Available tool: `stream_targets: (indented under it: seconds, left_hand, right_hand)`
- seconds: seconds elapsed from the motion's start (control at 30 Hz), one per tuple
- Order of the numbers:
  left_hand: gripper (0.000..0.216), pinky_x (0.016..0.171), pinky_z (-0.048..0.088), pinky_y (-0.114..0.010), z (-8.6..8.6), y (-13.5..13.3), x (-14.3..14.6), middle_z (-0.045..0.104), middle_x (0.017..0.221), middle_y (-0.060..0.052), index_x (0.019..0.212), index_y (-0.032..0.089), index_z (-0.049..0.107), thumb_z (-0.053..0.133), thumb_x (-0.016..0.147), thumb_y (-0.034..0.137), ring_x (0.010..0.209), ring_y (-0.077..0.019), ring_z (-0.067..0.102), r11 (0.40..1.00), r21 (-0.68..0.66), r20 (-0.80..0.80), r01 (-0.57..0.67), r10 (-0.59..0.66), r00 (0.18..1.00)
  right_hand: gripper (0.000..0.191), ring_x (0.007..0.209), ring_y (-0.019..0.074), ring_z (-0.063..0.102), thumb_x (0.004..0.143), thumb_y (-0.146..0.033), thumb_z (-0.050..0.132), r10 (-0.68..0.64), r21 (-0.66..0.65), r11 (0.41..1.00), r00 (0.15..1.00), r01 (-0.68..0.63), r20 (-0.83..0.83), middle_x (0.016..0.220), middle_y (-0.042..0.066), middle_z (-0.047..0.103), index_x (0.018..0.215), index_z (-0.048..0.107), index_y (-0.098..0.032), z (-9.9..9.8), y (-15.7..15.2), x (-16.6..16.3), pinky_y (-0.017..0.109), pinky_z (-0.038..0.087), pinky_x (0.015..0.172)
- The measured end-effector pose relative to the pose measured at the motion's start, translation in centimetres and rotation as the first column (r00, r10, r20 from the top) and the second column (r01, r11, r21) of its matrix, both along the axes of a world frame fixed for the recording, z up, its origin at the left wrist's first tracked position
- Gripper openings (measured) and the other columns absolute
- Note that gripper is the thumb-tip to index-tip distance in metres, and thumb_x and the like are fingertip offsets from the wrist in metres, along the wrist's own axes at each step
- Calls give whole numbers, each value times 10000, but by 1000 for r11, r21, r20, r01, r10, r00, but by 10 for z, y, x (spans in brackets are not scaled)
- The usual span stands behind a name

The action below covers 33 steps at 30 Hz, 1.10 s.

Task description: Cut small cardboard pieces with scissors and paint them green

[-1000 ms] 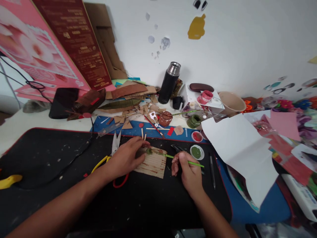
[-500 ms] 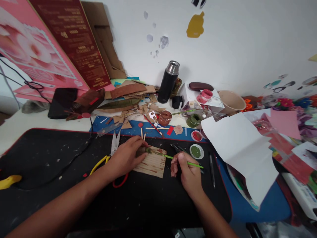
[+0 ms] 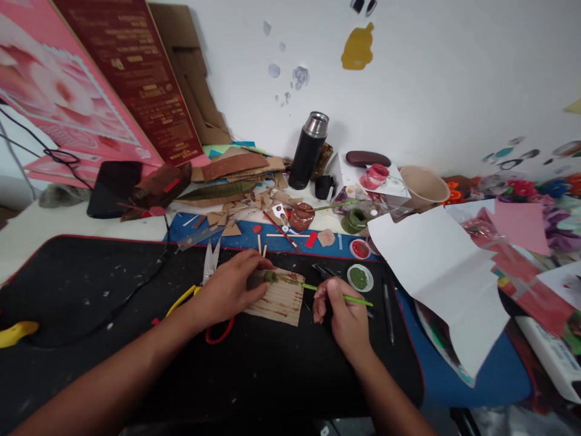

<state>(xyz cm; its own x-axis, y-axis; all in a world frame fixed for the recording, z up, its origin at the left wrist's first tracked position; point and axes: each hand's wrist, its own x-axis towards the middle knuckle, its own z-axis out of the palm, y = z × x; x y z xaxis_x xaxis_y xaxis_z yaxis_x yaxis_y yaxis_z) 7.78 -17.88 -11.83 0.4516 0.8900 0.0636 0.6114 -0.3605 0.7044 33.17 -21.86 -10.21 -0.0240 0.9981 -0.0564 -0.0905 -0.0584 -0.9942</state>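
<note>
A corrugated cardboard piece (image 3: 276, 303) with brown streaks lies flat on the black mat. My left hand (image 3: 233, 283) rests over its left part, thumb and fingers curled around a small green-painted piece (image 3: 271, 277) whose exact shape is unclear. In my right hand (image 3: 347, 312) is a thin paintbrush with a bright green handle (image 3: 358, 300), held like a pen. Its tip points left over the cardboard, close to the green piece. Yellow-and-red-handled scissors (image 3: 210, 263) lie partly under my left hand and wrist.
A lid of green paint (image 3: 360, 278) and a pen (image 3: 388, 312) lie right of my right hand. Behind stand a brown paint jar (image 3: 302, 217), a green paint jar (image 3: 354, 221) and a black thermos (image 3: 308, 151). Cardboard scraps (image 3: 236, 175) pile at back left; white paper (image 3: 440, 272) is at right.
Almost nothing differs. The fingers of my left hand have shifted very slightly by the green piece; my right hand and the brush stay in place.
</note>
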Motion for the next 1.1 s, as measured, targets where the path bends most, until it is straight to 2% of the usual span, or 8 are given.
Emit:
stream_targets:
  seconds: [0.2,0.6,0.8,1.1]
  left_hand:
    - [184,1002,550,-440,0,0,4,657,1140,-80,1092,214,642,651,919,275,1124,-278,656,999,38,-54,-26,28,998]
    - [202,1039,531,-451,-4,1,1,644,1178,-75,1125,217,651,639,925,243,1161,-270,638,1000,12,-27,-8,8,1000]
    - [195,1030,538,-436,-5,0,1,650,1173,-71,1130,228,651,637,936,243,1150,-264,644,999,33,-10,-6,6,1000]
    - [213,1037,540,-441,-8,0,1,656,1174,-69,1129,229,655,654,916,222,1161,-267,644,999,44,-2,-8,8,1000]
  right_hand:
    - [493,410,120,558,1025,-588,615,1,-4,1000,1000,-1,-2,497,-27,556,768,664,-171,0,-1,1,217,429,433]
    - [485,411,120,561,1019,-584,628,-18,22,1000,1000,19,-23,494,-29,553,769,671,-171,3,1,0,214,433,426]
    - [496,405,118,550,1020,-593,618,20,20,1000,1000,-20,-6,489,-27,554,762,667,-173,-1,1,-6,216,422,424]
    - [484,409,122,561,1013,-590,632,-22,17,1000,1000,22,4,491,-28,559,768,668,-175,4,3,-2,216,430,422]
